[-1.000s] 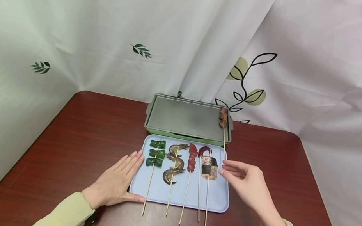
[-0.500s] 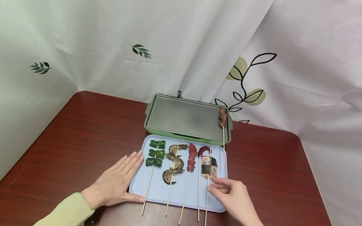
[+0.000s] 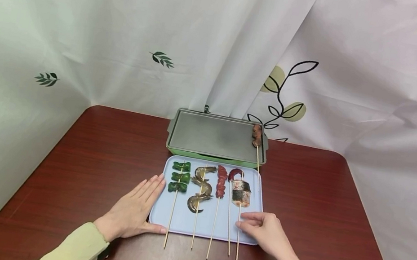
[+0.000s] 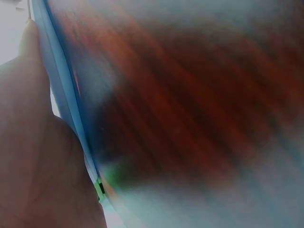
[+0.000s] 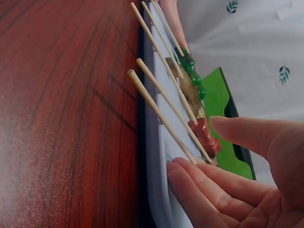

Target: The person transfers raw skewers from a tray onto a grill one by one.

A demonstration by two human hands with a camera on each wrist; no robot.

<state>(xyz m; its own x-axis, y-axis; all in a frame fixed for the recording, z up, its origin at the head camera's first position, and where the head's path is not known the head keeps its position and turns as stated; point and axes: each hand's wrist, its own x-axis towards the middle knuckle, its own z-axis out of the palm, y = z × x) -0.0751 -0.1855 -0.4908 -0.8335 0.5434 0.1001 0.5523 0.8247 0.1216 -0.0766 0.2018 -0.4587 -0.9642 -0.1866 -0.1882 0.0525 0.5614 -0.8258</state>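
My left hand [image 3: 132, 211] rests along the left rim of the pale blue tray [image 3: 252, 239], fingers straight, its thumb by the green pepper skewer's [image 3: 179, 177] stick. At the tray's right side, my right hand [image 3: 271, 235] is beside the stick of the fish-chunk skewer [image 3: 241, 193]. The right wrist view shows thumb [image 5: 232, 129] and fingers apart around that stick [image 5: 156, 107], with fingertips close to it; contact is unclear. Also on the tray lie a shrimp skewer [image 3: 201, 188], a red meat skewer [image 3: 221, 182] and a dark red curled-piece skewer [image 3: 235, 174].
Behind the tray stands a grill pan [image 3: 211, 135] with a green base. A brown meat skewer [image 3: 257, 135] lies on its right end, stick hanging over the tray's edge. The dark red wooden table [image 3: 316, 201] ends at a white curtain [image 3: 191, 32].
My right hand has left the brown meat skewer's stick on the grill pan and come down toward the fish skewer's stick. My left hand stays put.
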